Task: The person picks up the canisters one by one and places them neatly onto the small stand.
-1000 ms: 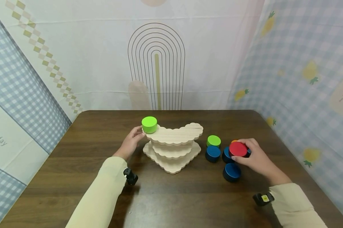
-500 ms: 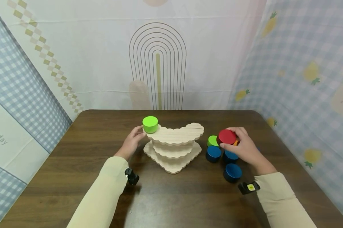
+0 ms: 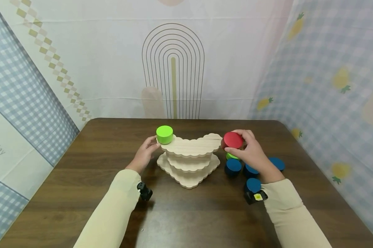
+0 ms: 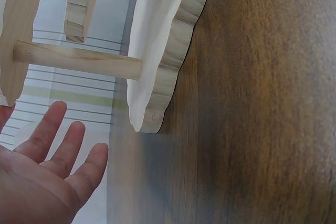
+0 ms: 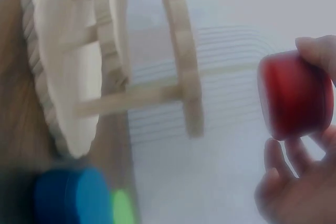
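A pale wooden tiered stand (image 3: 190, 148) with scalloped edges stands mid-table, its shelves joined by round pegs (image 4: 79, 60). My left hand (image 3: 143, 155) holds the left end of its top shelf by thumb and forefinger; in the left wrist view the other fingers (image 4: 73, 142) reach out loosely. A bright green round tin (image 3: 164, 135) sits on that end. My right hand (image 3: 249, 151) grips a red round tin (image 3: 233, 140) between thumb and fingers, raised near the shelf's right end. In the right wrist view the red tin (image 5: 295, 95) appears apart from the stand.
Right of the stand, several blue tins, one of them nearest the stand (image 3: 233, 167), rest on the brown wooden table (image 3: 186, 213). A second green tin (image 3: 231, 156) lies partly hidden under the right hand. Patterned cloth (image 3: 229, 69) hangs behind the table.
My right hand has carried the red tin leftward and away from me, from over the blue tins to beside the top shelf. My left hand stays at the stand.
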A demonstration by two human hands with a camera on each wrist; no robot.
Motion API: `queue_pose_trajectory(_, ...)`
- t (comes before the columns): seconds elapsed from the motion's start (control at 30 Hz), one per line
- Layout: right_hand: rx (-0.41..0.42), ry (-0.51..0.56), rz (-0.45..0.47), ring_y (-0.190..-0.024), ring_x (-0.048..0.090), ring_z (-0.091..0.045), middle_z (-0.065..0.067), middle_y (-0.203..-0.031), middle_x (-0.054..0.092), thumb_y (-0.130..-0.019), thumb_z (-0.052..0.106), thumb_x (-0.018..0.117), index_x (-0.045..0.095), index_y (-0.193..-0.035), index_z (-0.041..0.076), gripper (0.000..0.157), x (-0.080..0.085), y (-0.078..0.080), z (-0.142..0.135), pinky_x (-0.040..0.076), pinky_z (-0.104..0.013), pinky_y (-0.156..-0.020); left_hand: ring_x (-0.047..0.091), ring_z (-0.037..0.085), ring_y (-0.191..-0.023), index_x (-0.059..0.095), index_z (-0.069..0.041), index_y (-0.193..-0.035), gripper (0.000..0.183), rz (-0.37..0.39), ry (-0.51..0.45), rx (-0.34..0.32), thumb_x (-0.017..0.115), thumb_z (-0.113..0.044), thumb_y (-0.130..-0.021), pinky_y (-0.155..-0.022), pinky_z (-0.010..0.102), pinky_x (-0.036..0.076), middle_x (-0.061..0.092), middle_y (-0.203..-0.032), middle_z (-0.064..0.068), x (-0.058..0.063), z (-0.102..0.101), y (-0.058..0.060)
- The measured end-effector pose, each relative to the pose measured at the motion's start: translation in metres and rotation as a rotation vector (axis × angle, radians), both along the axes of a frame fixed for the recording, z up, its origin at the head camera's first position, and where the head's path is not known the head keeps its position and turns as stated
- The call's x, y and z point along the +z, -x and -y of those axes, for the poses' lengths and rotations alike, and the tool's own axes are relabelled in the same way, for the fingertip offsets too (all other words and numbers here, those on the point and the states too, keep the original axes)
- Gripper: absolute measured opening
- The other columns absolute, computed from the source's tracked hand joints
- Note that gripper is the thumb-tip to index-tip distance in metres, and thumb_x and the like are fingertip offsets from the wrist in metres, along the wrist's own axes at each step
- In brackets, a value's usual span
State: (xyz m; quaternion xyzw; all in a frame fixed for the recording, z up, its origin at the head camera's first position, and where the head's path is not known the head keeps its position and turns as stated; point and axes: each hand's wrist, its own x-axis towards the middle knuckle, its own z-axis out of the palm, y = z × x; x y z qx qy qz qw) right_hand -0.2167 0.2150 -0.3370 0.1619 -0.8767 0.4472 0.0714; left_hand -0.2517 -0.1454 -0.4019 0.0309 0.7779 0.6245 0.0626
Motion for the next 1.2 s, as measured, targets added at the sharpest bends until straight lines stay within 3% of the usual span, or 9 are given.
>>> queue_pose_trajectory(0.37,0.067,0.026,-0.02,-0.103,0.044,-0.025,-0.016,-0.125,0.04,-0.083,0.016,0.075,0.051,-0.129,0.002,0.054,0.004,0.011,0.037,0.047,-0.035,-0.077,0.034,0.037,-0.135,0.03,-0.012,-0.149,0.053,-0.008,-0.005,0.007,0.044,-0.03,-0.101,-0.106,0.06,0.029,0.037,-0.145,0.021,0.0,-0.001,0.0)
queue_pose_trajectory(0.6,0.103,0.027,-0.013,-0.109,0.044,-0.028,-0.017,-0.125,0.042,-0.081,0.014,0.077,0.052,-0.127,0.001,0.054,0.005,0.014,0.059,0.047,-0.044,-0.086,0.036,0.037,-0.133,0.032,-0.011,-0.148,0.053,-0.006,-0.01,0.017,0.045,-0.029,-0.1,-0.105,0.059,0.031,0.038,-0.144,0.021,0.0,-0.003,0.0)
queue_pose_trajectory(1.2,0.116,0.02,0.026,-0.111,0.048,-0.028,-0.013,-0.123,0.045,-0.077,0.022,0.079,0.055,-0.125,0.005,0.057,-0.001,0.027,0.104,0.045,-0.046,-0.089,0.034,0.036,-0.135,0.032,-0.014,-0.149,0.053,0.011,-0.014,0.016,0.045,-0.029,-0.1,-0.106,0.059,0.031,0.036,-0.145,0.019,-0.001,-0.002,0.001)
